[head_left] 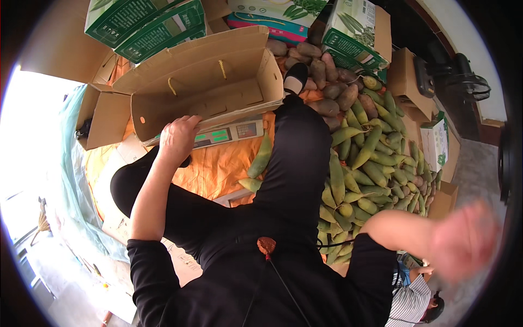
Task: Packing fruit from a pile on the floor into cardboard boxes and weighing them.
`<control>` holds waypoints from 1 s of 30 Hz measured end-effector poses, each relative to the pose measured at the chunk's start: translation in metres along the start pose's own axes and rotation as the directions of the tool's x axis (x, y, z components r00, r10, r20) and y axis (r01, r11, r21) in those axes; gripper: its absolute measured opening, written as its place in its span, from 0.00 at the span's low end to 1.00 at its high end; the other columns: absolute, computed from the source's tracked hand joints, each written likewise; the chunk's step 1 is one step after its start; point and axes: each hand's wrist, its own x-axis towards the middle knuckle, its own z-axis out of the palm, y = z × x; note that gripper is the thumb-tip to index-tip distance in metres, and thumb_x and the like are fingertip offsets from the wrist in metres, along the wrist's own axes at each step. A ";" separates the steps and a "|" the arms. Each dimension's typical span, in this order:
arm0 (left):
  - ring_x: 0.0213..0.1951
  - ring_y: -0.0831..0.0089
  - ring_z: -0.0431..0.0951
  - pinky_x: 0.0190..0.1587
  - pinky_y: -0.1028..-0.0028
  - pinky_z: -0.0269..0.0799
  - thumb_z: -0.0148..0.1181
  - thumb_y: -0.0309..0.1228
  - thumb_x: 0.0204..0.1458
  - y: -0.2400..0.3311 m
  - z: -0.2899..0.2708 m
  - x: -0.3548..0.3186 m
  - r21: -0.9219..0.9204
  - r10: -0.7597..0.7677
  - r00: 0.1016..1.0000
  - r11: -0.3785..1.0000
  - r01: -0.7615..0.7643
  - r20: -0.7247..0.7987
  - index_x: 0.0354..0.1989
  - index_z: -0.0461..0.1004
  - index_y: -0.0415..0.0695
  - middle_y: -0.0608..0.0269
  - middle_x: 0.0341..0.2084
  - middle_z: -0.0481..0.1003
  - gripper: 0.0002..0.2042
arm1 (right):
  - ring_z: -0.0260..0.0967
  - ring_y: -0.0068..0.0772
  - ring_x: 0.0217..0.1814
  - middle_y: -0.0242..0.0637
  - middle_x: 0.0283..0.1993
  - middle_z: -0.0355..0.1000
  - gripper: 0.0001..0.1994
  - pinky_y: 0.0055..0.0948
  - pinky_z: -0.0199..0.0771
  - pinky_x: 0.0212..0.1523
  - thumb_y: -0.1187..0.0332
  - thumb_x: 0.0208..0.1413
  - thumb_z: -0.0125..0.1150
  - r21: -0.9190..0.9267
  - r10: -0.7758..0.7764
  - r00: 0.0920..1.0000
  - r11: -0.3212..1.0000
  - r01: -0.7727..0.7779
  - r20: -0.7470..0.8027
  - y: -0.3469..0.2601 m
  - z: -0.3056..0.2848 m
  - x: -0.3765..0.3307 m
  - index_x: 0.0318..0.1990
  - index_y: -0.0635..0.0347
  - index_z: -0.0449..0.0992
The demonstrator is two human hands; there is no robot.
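An empty cardboard box [212, 98] with yellow cord handles stands open in front of me, on a digital scale [239, 129] with a lit green display. My left hand [178, 137] grips the box's near edge, fingers curled over the rim. Out to the right, past the vegetable pile, my right hand [466, 240] is smeared by motion, so its fingers cannot be made out. A heap of green radishes [376, 169] lies beside my right leg. Two more radishes [260, 158] rest between my legs, on an orange sheet [210, 177].
Brownish-red, radish-shaped roots [329, 82] lie beyond the green heap. Green-and-white cartons [147, 32] stand at the back left, another carton [357, 32] at the back right. A black fan [463, 82] is at the far right. Another person in a striped top [408, 300] is at lower right.
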 end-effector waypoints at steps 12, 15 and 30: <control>0.38 0.59 0.76 0.41 0.62 0.70 0.57 0.28 0.49 -0.015 0.002 -0.004 0.066 0.076 0.995 0.995 -0.072 -0.062 0.33 0.73 0.45 0.60 0.29 0.75 0.04 | 0.67 0.24 0.39 0.33 0.42 0.74 0.11 0.28 0.68 0.39 0.67 0.59 0.54 0.441 0.995 -0.051 -0.082 -0.894 0.081 0.172 0.007 -0.223 0.46 0.60 0.73; 0.39 0.59 0.76 0.43 0.62 0.69 0.57 0.28 0.49 -0.014 0.001 -0.002 0.029 0.066 0.996 0.997 -0.065 -0.061 0.35 0.74 0.46 0.60 0.30 0.76 0.05 | 0.67 0.25 0.40 0.33 0.43 0.73 0.12 0.28 0.68 0.40 0.67 0.59 0.52 0.452 0.991 -0.094 -0.125 -0.883 0.091 0.174 0.005 -0.233 0.48 0.62 0.71; 0.56 0.61 0.67 0.63 0.47 0.52 0.63 0.27 0.46 0.023 -0.024 -0.021 0.090 -0.094 0.995 0.992 0.091 0.027 0.55 0.68 0.48 0.61 0.48 0.72 0.24 | 0.68 0.17 0.35 0.23 0.34 0.72 0.07 0.21 0.65 0.33 0.66 0.61 0.50 0.112 0.982 -0.185 -0.181 -0.977 -0.028 0.183 0.000 -0.281 0.40 0.53 0.75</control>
